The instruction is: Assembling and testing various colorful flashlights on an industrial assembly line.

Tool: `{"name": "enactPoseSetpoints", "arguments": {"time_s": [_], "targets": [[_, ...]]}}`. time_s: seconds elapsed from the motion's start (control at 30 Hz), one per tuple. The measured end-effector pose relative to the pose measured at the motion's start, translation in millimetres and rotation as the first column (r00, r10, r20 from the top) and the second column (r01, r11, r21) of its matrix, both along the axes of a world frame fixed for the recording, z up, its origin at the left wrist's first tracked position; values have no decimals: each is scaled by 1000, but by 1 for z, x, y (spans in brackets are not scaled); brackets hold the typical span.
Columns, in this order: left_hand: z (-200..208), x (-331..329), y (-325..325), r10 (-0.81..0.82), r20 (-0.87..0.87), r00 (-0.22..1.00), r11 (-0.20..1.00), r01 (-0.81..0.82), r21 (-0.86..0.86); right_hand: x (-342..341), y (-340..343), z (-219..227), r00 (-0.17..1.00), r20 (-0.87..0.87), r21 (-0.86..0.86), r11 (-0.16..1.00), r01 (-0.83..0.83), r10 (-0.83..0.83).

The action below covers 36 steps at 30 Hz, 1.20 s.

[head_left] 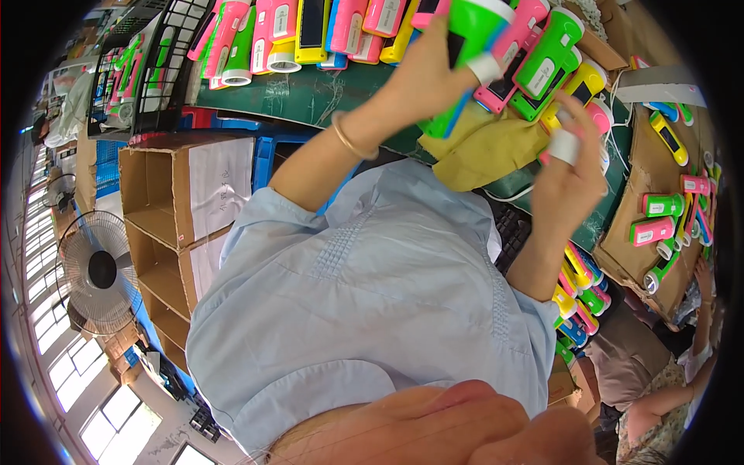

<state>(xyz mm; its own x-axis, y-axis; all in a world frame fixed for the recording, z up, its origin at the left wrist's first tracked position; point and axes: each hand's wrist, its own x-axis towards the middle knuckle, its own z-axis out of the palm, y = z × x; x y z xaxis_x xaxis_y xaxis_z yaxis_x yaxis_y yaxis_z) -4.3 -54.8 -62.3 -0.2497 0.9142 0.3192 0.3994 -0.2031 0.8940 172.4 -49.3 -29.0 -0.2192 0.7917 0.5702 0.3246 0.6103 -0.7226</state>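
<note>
My left hand [422, 84], with a bracelet on the wrist and white tape on the thumb, is wrapped round a green flashlight [474, 31]. The flashlight has a white rim and a dark panel, and its lower end shows below the hand. My right hand [570, 174] is raised beside a pile of flashlights, with white tape on a finger. Its fingers are bent and smeared by motion, so a grip on anything is unclear. Nearest to it are a yellow flashlight [587, 80] and a green flashlight [549, 66]. A yellow cloth [484, 151] lies between my hands.
Several pink, green and yellow flashlights line the back of the green table [287, 102]. A black wire basket [167, 66] and cardboard compartments [151, 186] stand at left, near a fan [102, 270]. More flashlights lie on cardboard [624, 225] at right, where another person sits. A keyboard [511, 232] is close to my body.
</note>
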Motion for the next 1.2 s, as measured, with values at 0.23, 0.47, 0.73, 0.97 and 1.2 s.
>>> {"name": "enactPoseSetpoints", "arguments": {"time_s": [0.23,0.47,0.73,0.97,1.2], "targets": [[15,28,11,-178,636,751,973,38,227,-5,11,-26,905,-258,-601,678,-424,338],[12,33,9,28,418,908,992,-77,100,-10,23,-51,779,-542,-629,463,-625,314],[10,16,22,-434,901,-3,829,391,400,-10,27,-47,819,-337,-716,439,-543,464],[29,34,12,-507,649,-567,821,-88,565,-18,9,-34,989,119,-136,988,-74,90],[-3,33,28,-102,965,240,976,212,51,-9,30,-50,830,-388,-660,508,-554,401]]}}
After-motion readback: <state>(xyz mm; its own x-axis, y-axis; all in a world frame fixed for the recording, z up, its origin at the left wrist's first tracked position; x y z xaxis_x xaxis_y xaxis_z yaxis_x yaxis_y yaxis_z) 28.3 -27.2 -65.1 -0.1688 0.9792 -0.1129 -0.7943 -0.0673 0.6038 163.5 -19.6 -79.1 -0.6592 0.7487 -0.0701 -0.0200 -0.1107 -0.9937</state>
